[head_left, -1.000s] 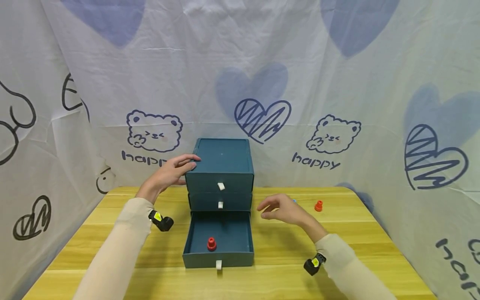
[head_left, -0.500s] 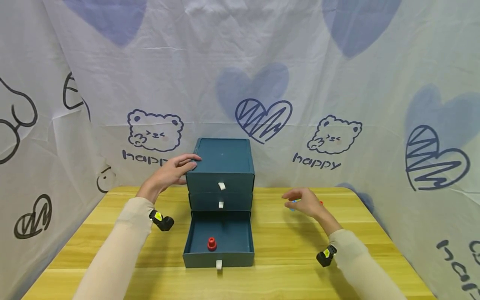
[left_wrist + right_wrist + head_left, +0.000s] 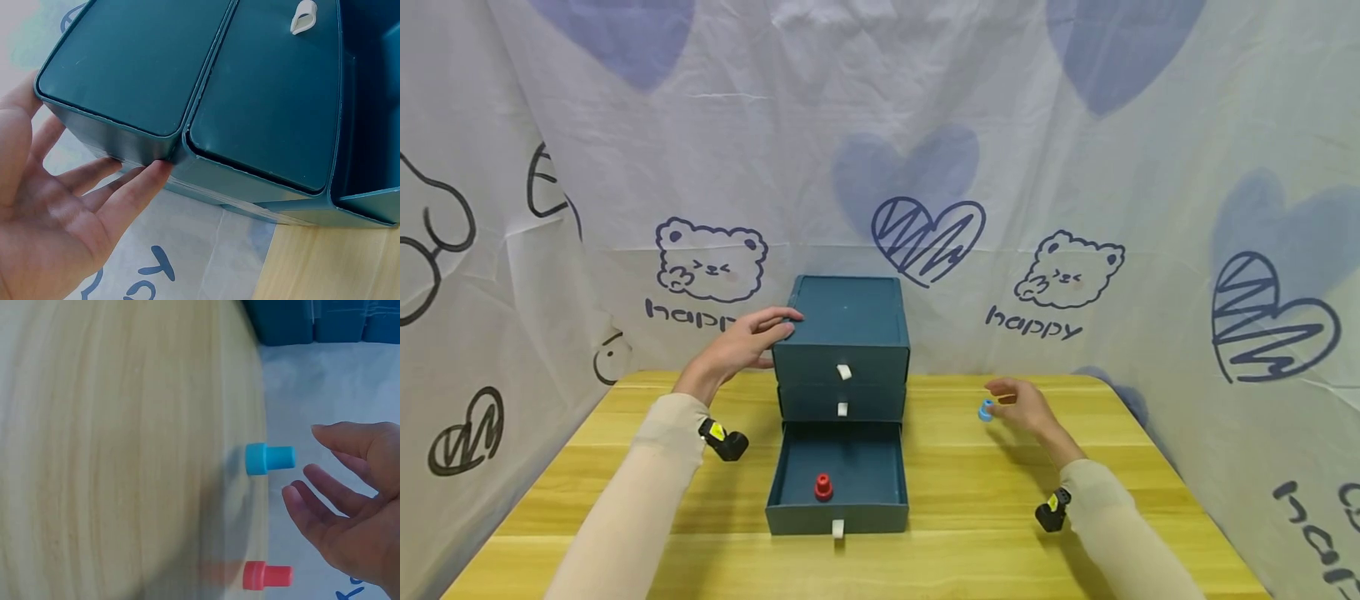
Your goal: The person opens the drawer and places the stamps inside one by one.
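A dark teal cabinet of stacked drawers (image 3: 850,310) stands at the back of the table, its bottom drawer (image 3: 797,520) pulled out. Inside that drawer sits a red stepped peg (image 3: 823,487) upright. My left hand (image 3: 736,346) rests against the cabinet's upper left side, fingertips touching the wall in the left wrist view and thumb at the top edge. My right hand (image 3: 1026,408) hovers by a blue stepped peg (image 3: 270,459), thumb and fingers spread with a gap to it. Another red peg (image 3: 267,575) shows in the right wrist view; in the head view the right hand hides it.
White pull tabs (image 3: 844,372) stick out from the drawer fronts. The wooden table (image 3: 970,533) ends at a patterned white cloth (image 3: 925,183) that hangs behind and at both sides. Both wrists wear black cameras (image 3: 1051,510).
My right hand has moved right, away from beside the cabinet to the blue peg, and now covers the red peg behind it. The left hand stays on the cabinet.
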Demonstrator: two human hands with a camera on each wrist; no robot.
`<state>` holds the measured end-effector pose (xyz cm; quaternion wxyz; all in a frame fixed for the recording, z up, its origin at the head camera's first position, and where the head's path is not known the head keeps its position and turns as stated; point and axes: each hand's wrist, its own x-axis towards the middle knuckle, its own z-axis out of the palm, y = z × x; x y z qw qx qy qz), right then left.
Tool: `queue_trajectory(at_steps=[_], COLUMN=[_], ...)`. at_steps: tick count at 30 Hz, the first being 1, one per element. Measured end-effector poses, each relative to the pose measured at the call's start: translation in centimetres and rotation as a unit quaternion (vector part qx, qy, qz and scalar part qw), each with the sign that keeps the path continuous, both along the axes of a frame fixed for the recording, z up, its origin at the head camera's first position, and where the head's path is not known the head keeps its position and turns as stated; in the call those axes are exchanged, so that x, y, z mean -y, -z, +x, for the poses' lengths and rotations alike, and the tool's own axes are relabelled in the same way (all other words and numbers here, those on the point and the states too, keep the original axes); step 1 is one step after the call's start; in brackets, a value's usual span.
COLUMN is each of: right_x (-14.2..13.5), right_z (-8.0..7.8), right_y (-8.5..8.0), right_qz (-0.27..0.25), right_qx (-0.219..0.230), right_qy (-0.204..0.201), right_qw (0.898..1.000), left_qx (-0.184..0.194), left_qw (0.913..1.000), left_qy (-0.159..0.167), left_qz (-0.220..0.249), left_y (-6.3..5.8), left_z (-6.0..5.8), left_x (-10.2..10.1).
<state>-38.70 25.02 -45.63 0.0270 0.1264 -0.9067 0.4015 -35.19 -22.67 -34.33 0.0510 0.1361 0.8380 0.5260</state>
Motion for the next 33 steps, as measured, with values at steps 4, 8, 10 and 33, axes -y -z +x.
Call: queue_trajectory(at_steps=[4, 8, 10, 33], right_x=[-0.1, -0.1, 0.0, -0.1], right_z=[-0.4, -0.8, -0.9, -1.4], right_y=[0.6, 1.3, 1.6, 3.5], right_qz=[0.002, 0.002, -0.005, -0.004], right_qx=[0.01, 0.014, 0.017, 0.026], right_qy=[0.008, 0.017, 0.017, 0.047], right_qw=[1.0, 1.0, 1.0, 0.999], left_qx=[-0.001, -0.002, -0.003, -0.001], left_qw=[1.0, 1.0, 1.0, 1.0], left_qy=[0.001, -0.001, -0.001, -0.003], left_qz=[-0.001, -0.005, -0.005, -0.005], left_y=[0.1, 0.1, 0.1, 0.1], left_z=[0.0, 0.0, 0.0, 0.0], left_x=[0.0, 0.0, 0.0, 0.0])
